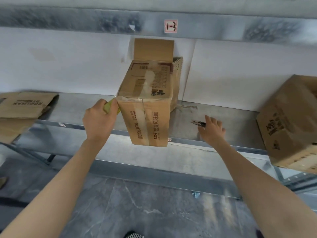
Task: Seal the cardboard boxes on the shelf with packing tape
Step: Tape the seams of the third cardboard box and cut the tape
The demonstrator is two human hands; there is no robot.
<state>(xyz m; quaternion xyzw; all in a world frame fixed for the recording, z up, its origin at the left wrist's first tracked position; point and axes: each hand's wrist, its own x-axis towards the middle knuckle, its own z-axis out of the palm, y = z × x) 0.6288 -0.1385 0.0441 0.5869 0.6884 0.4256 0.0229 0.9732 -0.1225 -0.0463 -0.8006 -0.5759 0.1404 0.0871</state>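
Cardboard box (147, 93), overhanging the shelf (223, 121) edge between both hands. Gripping yellow tape roll (109, 105) in left hand (97, 121), touching box's near corner. Touching snips (199, 124) with right hand (212, 129); grip impossible to tell.

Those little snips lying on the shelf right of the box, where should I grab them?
Take the snips by the black handle end, coming from the right with the right hand. They lie flat with the bare blades pointing left toward the box, so the handle is the near, safe end.
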